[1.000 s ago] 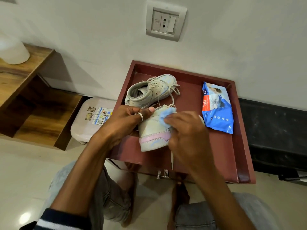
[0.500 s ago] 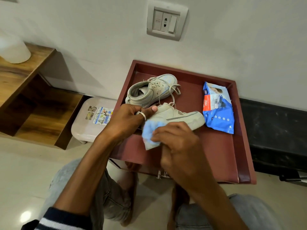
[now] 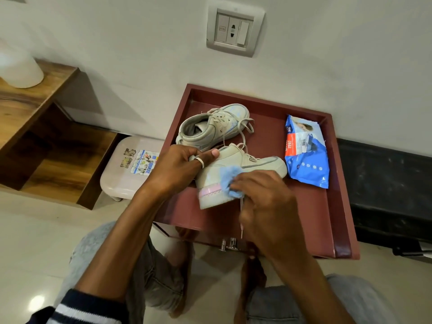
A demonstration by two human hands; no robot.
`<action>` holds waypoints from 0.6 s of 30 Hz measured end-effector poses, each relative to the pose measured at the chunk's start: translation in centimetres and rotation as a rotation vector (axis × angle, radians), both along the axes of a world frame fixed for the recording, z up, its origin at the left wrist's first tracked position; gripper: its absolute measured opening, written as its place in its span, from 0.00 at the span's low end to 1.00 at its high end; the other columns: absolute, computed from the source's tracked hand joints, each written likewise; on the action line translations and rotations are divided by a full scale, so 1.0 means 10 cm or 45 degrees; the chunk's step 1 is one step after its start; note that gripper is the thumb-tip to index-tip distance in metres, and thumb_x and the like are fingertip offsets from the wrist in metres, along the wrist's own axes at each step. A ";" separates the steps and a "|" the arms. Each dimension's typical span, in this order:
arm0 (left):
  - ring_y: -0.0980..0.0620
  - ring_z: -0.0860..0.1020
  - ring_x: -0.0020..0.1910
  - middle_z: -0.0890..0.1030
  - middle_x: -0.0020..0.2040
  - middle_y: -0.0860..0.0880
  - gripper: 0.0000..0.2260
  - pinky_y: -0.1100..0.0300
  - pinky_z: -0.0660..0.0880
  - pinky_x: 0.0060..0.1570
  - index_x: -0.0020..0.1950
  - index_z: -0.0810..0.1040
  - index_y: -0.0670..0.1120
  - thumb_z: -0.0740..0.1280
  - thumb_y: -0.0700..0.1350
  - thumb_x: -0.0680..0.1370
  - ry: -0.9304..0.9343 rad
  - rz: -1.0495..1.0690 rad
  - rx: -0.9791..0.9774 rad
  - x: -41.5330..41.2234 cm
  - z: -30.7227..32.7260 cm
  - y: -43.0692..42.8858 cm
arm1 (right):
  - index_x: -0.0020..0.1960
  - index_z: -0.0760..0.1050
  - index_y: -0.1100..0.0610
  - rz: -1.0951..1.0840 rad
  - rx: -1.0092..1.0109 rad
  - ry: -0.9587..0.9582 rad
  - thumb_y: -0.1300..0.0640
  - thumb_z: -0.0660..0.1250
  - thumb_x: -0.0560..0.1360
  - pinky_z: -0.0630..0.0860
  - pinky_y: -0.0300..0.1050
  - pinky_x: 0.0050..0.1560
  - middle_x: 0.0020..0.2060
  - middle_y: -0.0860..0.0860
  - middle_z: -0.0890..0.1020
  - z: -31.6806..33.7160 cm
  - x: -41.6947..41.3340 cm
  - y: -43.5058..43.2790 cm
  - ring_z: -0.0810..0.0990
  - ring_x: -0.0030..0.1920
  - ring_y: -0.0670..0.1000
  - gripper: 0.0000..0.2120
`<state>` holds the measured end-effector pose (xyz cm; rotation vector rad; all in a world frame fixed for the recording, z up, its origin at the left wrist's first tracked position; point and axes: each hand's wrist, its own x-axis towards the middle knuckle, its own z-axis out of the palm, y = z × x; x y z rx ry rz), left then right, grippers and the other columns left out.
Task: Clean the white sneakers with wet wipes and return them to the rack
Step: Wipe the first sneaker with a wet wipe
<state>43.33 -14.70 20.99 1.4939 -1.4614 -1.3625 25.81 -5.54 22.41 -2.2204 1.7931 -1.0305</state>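
tilted white sneaker [image 3: 247,163] (wipe [image 3: 230,181] on side)

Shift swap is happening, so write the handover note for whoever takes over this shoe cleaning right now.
Left hand grips the near sneaker at its heel collar, over the maroon top.
Right hand presses a blue wipe against that sneaker's side near the heel.
The second sneaker lies behind it; the wipe pack lies to the right.
Done: wiping under way; how clean either shoe is, cannot tell.
Left: finish both, return them to the rack.
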 end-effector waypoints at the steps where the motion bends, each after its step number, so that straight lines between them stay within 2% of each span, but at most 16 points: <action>1: 0.37 0.84 0.43 0.84 0.42 0.35 0.24 0.43 0.84 0.42 0.43 0.80 0.32 0.72 0.56 0.77 0.003 -0.003 0.009 0.00 -0.01 -0.01 | 0.47 0.84 0.60 -0.065 0.006 -0.029 0.73 0.66 0.65 0.78 0.49 0.52 0.46 0.52 0.85 0.00 -0.04 -0.02 0.81 0.48 0.53 0.16; 2: 0.38 0.84 0.42 0.84 0.42 0.35 0.25 0.43 0.84 0.41 0.43 0.79 0.32 0.73 0.56 0.76 -0.004 -0.007 0.012 0.00 -0.01 -0.01 | 0.48 0.84 0.60 -0.095 0.007 -0.034 0.73 0.66 0.66 0.79 0.50 0.52 0.46 0.52 0.85 0.00 -0.02 -0.01 0.82 0.48 0.53 0.15; 4: 0.45 0.81 0.34 0.82 0.36 0.37 0.26 0.50 0.83 0.38 0.41 0.78 0.33 0.73 0.58 0.76 -0.052 -0.001 -0.013 0.00 -0.03 -0.02 | 0.48 0.83 0.62 -0.014 -0.037 0.024 0.74 0.64 0.67 0.77 0.47 0.53 0.46 0.53 0.84 -0.03 0.15 0.06 0.81 0.48 0.54 0.15; 7: 0.51 0.72 0.29 0.76 0.31 0.40 0.27 0.60 0.70 0.31 0.37 0.76 0.35 0.71 0.60 0.76 -0.181 -0.009 -0.062 0.02 -0.04 -0.01 | 0.50 0.83 0.64 0.241 -0.037 0.230 0.68 0.56 0.78 0.77 0.46 0.54 0.48 0.56 0.83 -0.09 0.48 0.19 0.79 0.51 0.56 0.15; 9: 0.52 0.71 0.26 0.75 0.28 0.44 0.25 0.62 0.67 0.29 0.33 0.75 0.39 0.71 0.58 0.77 -0.156 0.001 -0.043 0.02 -0.03 0.00 | 0.50 0.83 0.64 0.319 -0.033 0.282 0.65 0.51 0.81 0.78 0.48 0.52 0.48 0.56 0.83 -0.07 0.49 0.17 0.79 0.51 0.56 0.20; 10: 0.52 0.70 0.26 0.73 0.27 0.45 0.24 0.61 0.67 0.29 0.32 0.75 0.40 0.71 0.57 0.77 -0.142 0.006 -0.045 0.01 -0.03 0.00 | 0.49 0.83 0.63 0.301 -0.040 0.258 0.66 0.52 0.80 0.78 0.49 0.51 0.48 0.55 0.83 -0.06 0.41 0.14 0.79 0.51 0.56 0.19; 11: 0.52 0.71 0.26 0.74 0.27 0.44 0.23 0.60 0.69 0.30 0.32 0.74 0.40 0.72 0.57 0.77 -0.120 0.014 -0.044 0.00 -0.02 0.00 | 0.48 0.83 0.62 0.254 -0.053 0.197 0.69 0.56 0.76 0.78 0.50 0.51 0.48 0.54 0.84 -0.06 0.32 0.10 0.79 0.50 0.56 0.16; 13: 0.50 0.78 0.30 0.80 0.34 0.37 0.23 0.56 0.79 0.33 0.36 0.77 0.35 0.72 0.55 0.78 -0.035 0.023 -0.005 0.00 -0.01 0.00 | 0.47 0.83 0.61 0.075 -0.069 0.046 0.72 0.62 0.68 0.77 0.48 0.51 0.47 0.53 0.84 -0.06 0.06 0.02 0.81 0.48 0.55 0.15; 15: 0.49 0.84 0.36 0.84 0.41 0.37 0.22 0.52 0.84 0.38 0.42 0.80 0.33 0.72 0.55 0.78 0.001 0.017 0.040 0.00 -0.01 -0.01 | 0.47 0.84 0.60 -0.086 -0.051 -0.011 0.71 0.64 0.67 0.78 0.48 0.50 0.46 0.52 0.85 -0.06 -0.15 -0.05 0.82 0.47 0.52 0.14; 18: 0.46 0.85 0.37 0.85 0.40 0.39 0.23 0.51 0.84 0.39 0.43 0.81 0.33 0.72 0.55 0.77 -0.003 0.014 0.045 -0.01 -0.02 -0.01 | 0.47 0.84 0.62 -0.119 -0.048 -0.030 0.72 0.66 0.68 0.79 0.47 0.52 0.46 0.54 0.85 -0.05 -0.07 -0.02 0.82 0.47 0.52 0.13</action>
